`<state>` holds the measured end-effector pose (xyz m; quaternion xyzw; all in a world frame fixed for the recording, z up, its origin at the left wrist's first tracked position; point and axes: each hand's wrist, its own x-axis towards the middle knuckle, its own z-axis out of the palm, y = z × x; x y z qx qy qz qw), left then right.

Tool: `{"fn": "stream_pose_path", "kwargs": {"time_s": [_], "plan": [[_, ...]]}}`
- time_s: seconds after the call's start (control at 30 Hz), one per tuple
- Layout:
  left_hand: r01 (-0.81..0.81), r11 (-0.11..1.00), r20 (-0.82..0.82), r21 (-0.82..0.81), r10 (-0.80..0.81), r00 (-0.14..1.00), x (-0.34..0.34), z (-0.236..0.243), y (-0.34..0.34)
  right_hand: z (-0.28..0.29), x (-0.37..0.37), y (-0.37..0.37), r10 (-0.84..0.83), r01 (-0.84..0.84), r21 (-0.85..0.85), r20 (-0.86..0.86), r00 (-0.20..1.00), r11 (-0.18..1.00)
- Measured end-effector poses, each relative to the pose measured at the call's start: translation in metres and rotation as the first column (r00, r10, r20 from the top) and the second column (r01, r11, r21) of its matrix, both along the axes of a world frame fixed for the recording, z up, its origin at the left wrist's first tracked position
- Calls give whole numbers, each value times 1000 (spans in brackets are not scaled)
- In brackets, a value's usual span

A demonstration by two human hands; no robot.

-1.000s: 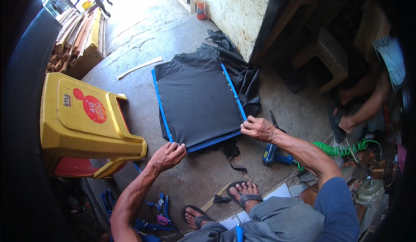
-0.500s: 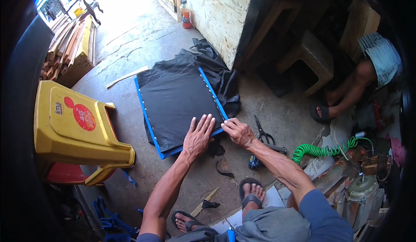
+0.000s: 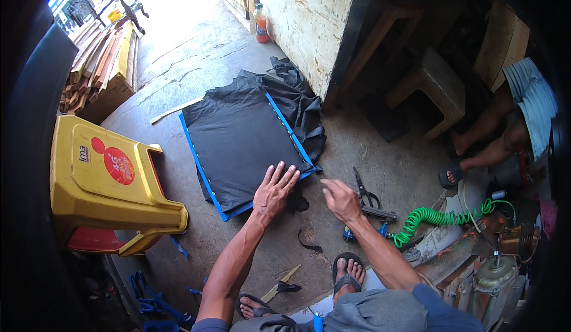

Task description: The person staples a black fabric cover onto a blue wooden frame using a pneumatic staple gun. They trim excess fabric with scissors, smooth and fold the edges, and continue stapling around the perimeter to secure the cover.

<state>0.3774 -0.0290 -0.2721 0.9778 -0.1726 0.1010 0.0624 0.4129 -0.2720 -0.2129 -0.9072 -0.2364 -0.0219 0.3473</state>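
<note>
A square panel covered in black fabric (image 3: 241,138) with blue strips along its edges lies flat on the concrete floor. My left hand (image 3: 273,190) rests on its near edge, palm down and fingers spread. My right hand (image 3: 340,199) hovers just off the panel's near right corner with fingers curled; whether it pinches something small I cannot tell. Loose black fabric (image 3: 300,103) bunches beyond the panel's right edge. Scissors (image 3: 364,190) lie on the floor right of my right hand.
A yellow plastic stool (image 3: 104,177) stands on the left. A green coiled hose (image 3: 437,219) and a blue tool lie on the right. Another person's legs (image 3: 488,141) are at far right. Wooden planks (image 3: 98,58) are stacked at back left, an orange bottle (image 3: 261,24) by the wall.
My left hand moved right from the panel's near left corner to its near edge middle. My right hand came off the panel's right corner and now hovers beside it.
</note>
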Motion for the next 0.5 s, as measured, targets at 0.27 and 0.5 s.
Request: {"fn": "stream_pose_path", "kwargs": {"time_s": [0.27, 0.5], "plan": [[1, 1000, 19, -30, -1, 1000, 3, 3, -4, -43, -45, -130, -401, -131, -772, -457, 794, 622], [4, 999, 2, 36, -4, 1000, 2, 5, -5, -40, -66, -153, -137, -67, -460, -396, 908, 886]]}}
